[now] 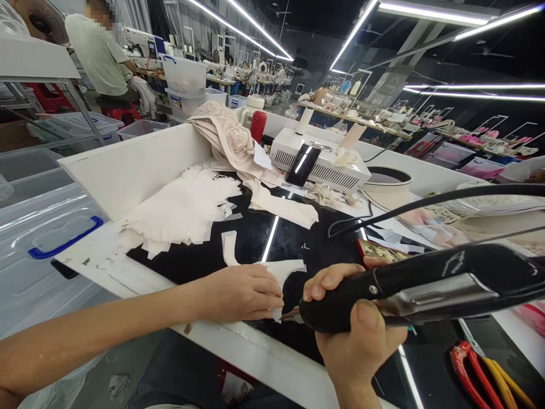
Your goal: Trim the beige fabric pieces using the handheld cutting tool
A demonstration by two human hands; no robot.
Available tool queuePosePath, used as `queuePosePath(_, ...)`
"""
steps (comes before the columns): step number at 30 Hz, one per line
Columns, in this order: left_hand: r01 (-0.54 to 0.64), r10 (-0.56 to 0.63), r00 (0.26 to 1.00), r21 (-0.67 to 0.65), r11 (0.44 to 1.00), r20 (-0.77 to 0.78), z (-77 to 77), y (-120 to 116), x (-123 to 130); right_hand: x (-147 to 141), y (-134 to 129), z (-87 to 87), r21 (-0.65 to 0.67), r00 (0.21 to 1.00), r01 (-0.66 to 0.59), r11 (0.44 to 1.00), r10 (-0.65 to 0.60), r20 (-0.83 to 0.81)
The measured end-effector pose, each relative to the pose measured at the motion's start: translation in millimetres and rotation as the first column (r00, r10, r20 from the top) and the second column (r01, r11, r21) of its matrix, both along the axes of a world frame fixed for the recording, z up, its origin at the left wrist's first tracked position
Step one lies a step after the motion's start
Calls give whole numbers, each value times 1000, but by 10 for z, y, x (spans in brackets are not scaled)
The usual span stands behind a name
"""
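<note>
One white fabric piece (281, 270) is lying on the black tabletop (259, 238), partly under the left hand (242, 291), whose fingers are resting close together — whether they are pinching it, I cannot tell. The right hand (355, 352) is wrapping around one black handheld tool (404, 272), its metal tip pointing at the fabric. Farther off, one heap of pale pieces (183, 204) is lying leftward — one red-handled tool (460, 355) and one yellow-handled tool (502, 379) are lying rightward

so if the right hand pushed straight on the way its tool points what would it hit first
Seemingly the near corner of the cream fabric piece, right by the metal tip of the black handheld tool; the left hand looks next, though depth is unclear.
</note>
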State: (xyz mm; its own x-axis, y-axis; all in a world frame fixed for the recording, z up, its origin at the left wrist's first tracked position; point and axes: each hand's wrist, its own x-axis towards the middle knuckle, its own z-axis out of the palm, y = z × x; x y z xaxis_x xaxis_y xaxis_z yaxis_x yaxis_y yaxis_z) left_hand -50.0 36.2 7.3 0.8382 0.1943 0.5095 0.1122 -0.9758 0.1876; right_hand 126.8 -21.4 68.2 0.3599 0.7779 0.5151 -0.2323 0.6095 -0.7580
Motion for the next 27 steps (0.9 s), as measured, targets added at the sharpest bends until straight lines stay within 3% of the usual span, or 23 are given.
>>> queuePosePath(5, 42, -46, 997, -65, 997, -66, 75, -86, -107, 92, -54, 89, -3, 1000, -20, 1000, 20, 13)
queuePosePath(11, 34, -46, 996, -159, 987, -74, 214, -241, -229, 418, 136, 147, 38, 991, 132, 991, -133, 13)
queuePosePath(16, -19, 15, 997, -58, 998, -73, 253, -121, -29, 540, 343, 40, 48, 982, 187, 981, -187, -1)
queuePosePath(21, -63, 69, 994, 64, 996, -86, 170, 66, 249, 502, 444, -44, 45, 990, 139, 989, -139, -7)
queuePosePath(27, -69, 81, 992, 117, 991, -100, 111, 128, 267, 476, 503, -131, 65, 996, 84, 994, -86, 22)
